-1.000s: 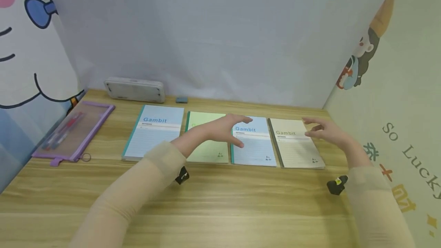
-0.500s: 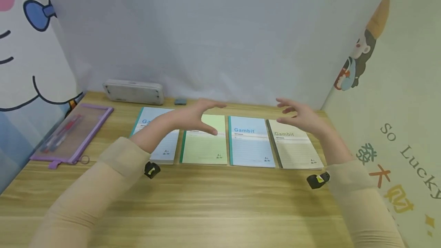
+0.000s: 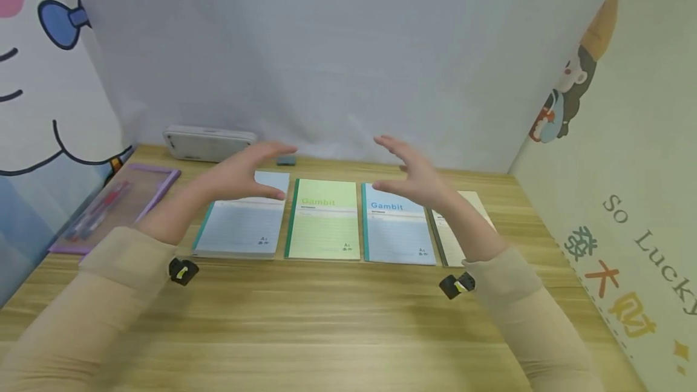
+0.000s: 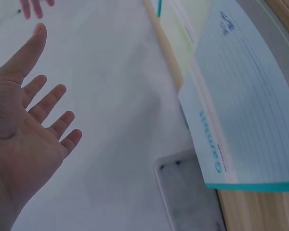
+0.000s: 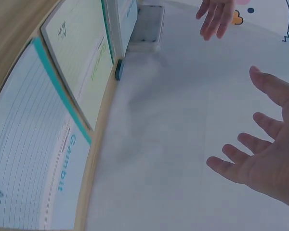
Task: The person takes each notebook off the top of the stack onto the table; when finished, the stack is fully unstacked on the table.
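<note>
Place: study-like nook | wooden tabletop | row of notebooks | zip pouch | cartoon-printed walls

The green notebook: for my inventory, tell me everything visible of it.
The pale green, rectangular paper notebook lies flat and closed on the light wooden table. A darker green strip runs down its left edge; its front shows "Gambit" in green, a paler band, ruled lines and small dark print at lower right. It sits between a thick blue notebook and a thinner blue notebook, touching neither.

Free gap between hands, green notebook below
</note>
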Motion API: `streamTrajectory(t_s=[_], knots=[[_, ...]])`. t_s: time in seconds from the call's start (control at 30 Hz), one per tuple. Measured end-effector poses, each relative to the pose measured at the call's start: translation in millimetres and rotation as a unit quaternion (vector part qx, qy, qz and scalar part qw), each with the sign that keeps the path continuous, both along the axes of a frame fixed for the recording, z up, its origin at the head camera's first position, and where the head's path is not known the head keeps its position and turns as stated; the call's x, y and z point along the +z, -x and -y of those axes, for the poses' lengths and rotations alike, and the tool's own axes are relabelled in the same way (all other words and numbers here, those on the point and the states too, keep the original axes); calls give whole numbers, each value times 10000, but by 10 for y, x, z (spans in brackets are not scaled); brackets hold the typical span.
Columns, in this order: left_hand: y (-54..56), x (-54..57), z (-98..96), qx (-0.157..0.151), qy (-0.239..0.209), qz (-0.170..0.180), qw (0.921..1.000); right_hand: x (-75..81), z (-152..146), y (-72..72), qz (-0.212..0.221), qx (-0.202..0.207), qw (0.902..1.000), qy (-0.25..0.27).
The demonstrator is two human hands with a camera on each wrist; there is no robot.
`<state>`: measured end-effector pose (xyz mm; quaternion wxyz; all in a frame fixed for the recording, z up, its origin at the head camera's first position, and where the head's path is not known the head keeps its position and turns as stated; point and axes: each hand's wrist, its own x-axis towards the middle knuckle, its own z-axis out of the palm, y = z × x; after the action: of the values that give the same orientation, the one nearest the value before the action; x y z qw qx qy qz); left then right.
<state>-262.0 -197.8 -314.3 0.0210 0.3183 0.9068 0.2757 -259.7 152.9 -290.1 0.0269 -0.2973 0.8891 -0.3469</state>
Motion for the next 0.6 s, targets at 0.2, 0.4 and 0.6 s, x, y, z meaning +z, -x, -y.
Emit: streamTrajectory(t_s=[0.2, 0.4, 0.6], knots=[[69, -169, 429, 525, -28, 142, 9985, -114, 378, -58, 78, 64, 9994, 332], [117, -341, 785, 1051, -166, 431, 9934, -365, 714, -92, 343, 64, 9982, 479], [122, -592, 980, 1479, 65, 711, 9864, -585, 977, -86, 517, 122, 9983, 221]])
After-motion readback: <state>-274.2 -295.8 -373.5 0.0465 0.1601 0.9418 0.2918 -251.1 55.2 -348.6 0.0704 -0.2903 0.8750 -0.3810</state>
